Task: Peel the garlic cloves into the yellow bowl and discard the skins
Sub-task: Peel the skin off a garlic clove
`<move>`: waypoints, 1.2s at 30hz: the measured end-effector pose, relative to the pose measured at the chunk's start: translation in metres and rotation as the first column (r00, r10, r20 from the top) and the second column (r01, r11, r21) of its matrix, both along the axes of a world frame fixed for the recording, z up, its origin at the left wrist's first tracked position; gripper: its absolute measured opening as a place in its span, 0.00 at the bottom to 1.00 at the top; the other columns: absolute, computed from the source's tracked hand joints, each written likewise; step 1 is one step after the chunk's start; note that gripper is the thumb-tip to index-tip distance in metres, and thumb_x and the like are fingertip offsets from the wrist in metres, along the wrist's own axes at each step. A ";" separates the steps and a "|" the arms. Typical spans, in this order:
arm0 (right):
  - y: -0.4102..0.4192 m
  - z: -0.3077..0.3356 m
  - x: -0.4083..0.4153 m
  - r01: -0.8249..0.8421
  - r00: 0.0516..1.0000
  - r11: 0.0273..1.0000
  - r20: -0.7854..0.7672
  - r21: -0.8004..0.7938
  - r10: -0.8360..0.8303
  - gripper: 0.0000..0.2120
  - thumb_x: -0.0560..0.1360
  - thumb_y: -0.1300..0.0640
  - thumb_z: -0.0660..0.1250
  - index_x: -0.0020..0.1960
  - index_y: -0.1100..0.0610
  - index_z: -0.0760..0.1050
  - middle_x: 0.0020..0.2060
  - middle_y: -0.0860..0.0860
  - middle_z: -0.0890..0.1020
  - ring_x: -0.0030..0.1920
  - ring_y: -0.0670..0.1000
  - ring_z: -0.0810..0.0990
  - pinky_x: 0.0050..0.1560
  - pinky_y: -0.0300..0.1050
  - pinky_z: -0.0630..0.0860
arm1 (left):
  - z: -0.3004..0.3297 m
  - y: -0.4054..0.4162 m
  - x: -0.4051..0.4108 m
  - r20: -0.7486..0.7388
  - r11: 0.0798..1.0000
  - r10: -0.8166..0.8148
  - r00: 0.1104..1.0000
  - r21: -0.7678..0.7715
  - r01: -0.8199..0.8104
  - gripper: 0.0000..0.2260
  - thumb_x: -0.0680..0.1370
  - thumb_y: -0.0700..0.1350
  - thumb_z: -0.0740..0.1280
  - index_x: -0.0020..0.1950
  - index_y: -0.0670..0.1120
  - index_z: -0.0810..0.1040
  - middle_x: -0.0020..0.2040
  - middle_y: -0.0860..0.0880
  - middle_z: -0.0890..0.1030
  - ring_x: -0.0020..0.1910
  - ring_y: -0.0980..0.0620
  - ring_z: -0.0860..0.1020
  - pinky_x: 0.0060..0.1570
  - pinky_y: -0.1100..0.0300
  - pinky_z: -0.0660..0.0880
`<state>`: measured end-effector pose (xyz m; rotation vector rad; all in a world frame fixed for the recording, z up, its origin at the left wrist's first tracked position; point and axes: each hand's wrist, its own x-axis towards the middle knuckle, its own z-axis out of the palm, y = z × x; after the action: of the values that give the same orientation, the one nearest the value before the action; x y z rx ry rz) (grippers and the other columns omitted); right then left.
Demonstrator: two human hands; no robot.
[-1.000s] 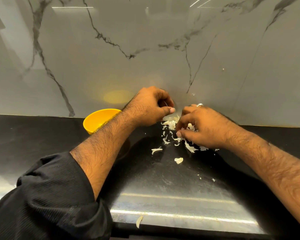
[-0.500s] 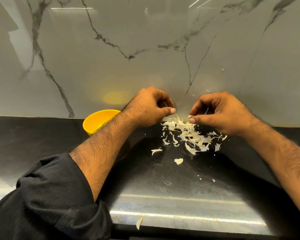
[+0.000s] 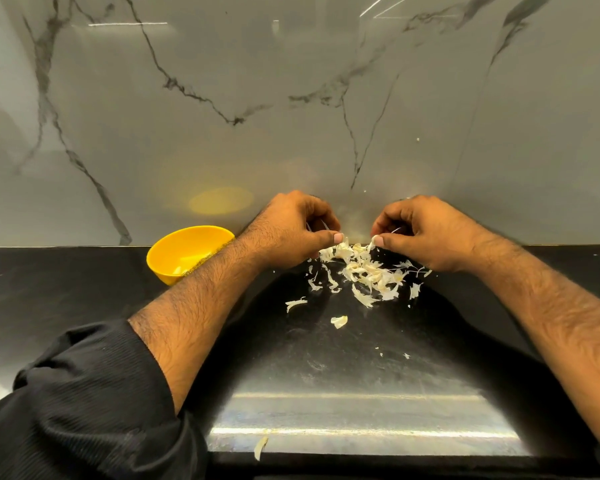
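Both hands sit right over the pile of garlic skins (image 3: 364, 271) on the black worktop (image 3: 84, 289). Left hand (image 3: 291, 230) has its grip curled tight, thin skin bits poking out between the fingers. Right hand (image 3: 426, 233) pinches a skin strip at the pile's top. Yellow bowl (image 3: 184, 252) is left of the pile, by the marble wall (image 3: 222, 98).
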<state>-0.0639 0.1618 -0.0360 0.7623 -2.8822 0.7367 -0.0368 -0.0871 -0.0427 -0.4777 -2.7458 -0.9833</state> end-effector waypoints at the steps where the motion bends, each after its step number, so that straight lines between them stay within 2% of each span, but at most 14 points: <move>1: -0.001 0.000 0.001 -0.007 1.000 1.000 -0.023 0.015 0.007 0.03 0.81 0.49 0.71 0.54 0.47 0.81 0.47 0.41 0.83 0.49 0.40 0.82 0.51 0.38 0.78 | 0.000 0.000 0.000 0.003 1.000 -0.002 1.000 0.002 0.002 0.08 0.79 0.51 0.76 0.56 0.50 0.85 0.43 0.54 0.86 0.38 0.58 0.86 0.45 0.56 0.86; 5: 0.000 -0.001 0.001 0.000 0.999 0.999 -0.053 0.035 0.002 0.02 0.83 0.49 0.68 0.52 0.47 0.78 0.46 0.43 0.81 0.44 0.40 0.79 0.41 0.34 0.71 | 0.001 -0.002 0.000 0.015 1.000 -0.004 1.000 0.019 0.003 0.08 0.79 0.50 0.76 0.56 0.50 0.85 0.43 0.53 0.87 0.38 0.57 0.87 0.43 0.58 0.85; 9: -0.001 0.000 0.002 0.041 0.997 0.999 -0.060 0.020 -0.040 0.02 0.80 0.52 0.73 0.50 0.46 0.80 0.46 0.41 0.82 0.47 0.40 0.81 0.46 0.36 0.76 | 0.001 0.000 0.001 0.022 1.000 -0.010 1.000 0.020 0.010 0.08 0.80 0.51 0.76 0.56 0.50 0.85 0.42 0.54 0.86 0.38 0.57 0.87 0.42 0.59 0.85; 13: -0.001 -0.003 0.001 0.080 0.996 0.993 0.017 0.084 -0.082 0.06 0.75 0.55 0.78 0.44 0.46 0.84 0.42 0.41 0.85 0.45 0.40 0.84 0.50 0.41 0.83 | 0.000 0.005 0.004 0.033 0.999 -0.031 0.999 0.013 0.031 0.08 0.80 0.51 0.76 0.56 0.49 0.85 0.42 0.53 0.86 0.37 0.56 0.87 0.45 0.56 0.86; 18: -0.002 -0.002 0.001 0.110 0.993 0.981 0.032 0.161 -0.116 0.05 0.74 0.52 0.79 0.45 0.47 0.84 0.42 0.42 0.85 0.46 0.42 0.84 0.51 0.41 0.81 | -0.001 0.011 0.005 0.045 0.999 -0.031 0.999 -0.011 0.031 0.09 0.80 0.51 0.76 0.56 0.49 0.85 0.44 0.53 0.87 0.38 0.57 0.87 0.48 0.54 0.86; 25: -0.003 0.002 0.003 0.145 0.985 0.948 0.049 0.282 -0.165 0.06 0.75 0.55 0.79 0.44 0.49 0.81 0.43 0.45 0.84 0.47 0.46 0.83 0.50 0.46 0.82 | -0.003 0.015 0.005 0.063 0.999 -0.032 0.997 -0.014 0.033 0.09 0.80 0.51 0.76 0.57 0.49 0.85 0.43 0.53 0.87 0.37 0.57 0.86 0.49 0.53 0.86; 29: -0.003 0.002 0.004 0.151 0.983 0.949 0.062 0.275 -0.175 0.07 0.76 0.56 0.78 0.44 0.49 0.81 0.43 0.45 0.83 0.46 0.46 0.82 0.44 0.42 0.78 | -0.004 0.015 0.005 0.065 0.999 -0.032 0.997 -0.027 0.034 0.09 0.80 0.51 0.76 0.57 0.49 0.85 0.43 0.53 0.87 0.38 0.58 0.86 0.49 0.53 0.86; 31: -0.005 0.000 0.005 0.163 0.984 0.964 0.033 0.209 -0.174 0.07 0.77 0.57 0.76 0.44 0.49 0.80 0.43 0.45 0.83 0.47 0.46 0.83 0.44 0.41 0.78 | -0.004 0.016 0.005 0.052 0.999 -0.031 0.998 -0.033 0.033 0.09 0.80 0.52 0.76 0.56 0.50 0.85 0.42 0.53 0.87 0.38 0.58 0.86 0.48 0.54 0.86; 34: -0.009 0.005 0.013 0.151 0.977 0.985 -0.138 -0.087 -0.162 0.06 0.78 0.59 0.74 0.45 0.51 0.79 0.43 0.45 0.82 0.47 0.45 0.82 0.47 0.42 0.80 | -0.003 0.013 0.004 0.026 0.999 -0.026 0.999 -0.023 0.026 0.08 0.80 0.51 0.76 0.56 0.50 0.85 0.42 0.54 0.86 0.37 0.59 0.86 0.47 0.55 0.86; 36: -0.010 0.009 0.017 0.089 0.949 0.957 -0.268 -0.277 -0.166 0.06 0.78 0.60 0.74 0.45 0.53 0.80 0.44 0.46 0.82 0.46 0.45 0.81 0.45 0.42 0.80 | -0.002 0.011 0.004 0.005 1.000 -0.020 1.000 -0.005 0.020 0.08 0.80 0.51 0.76 0.55 0.50 0.85 0.42 0.54 0.86 0.37 0.59 0.86 0.46 0.56 0.86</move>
<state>-0.0467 0.1514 -0.0267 0.5856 -2.4817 0.8851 -0.0328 -0.0756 -0.0446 -0.5044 -2.7538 -0.9845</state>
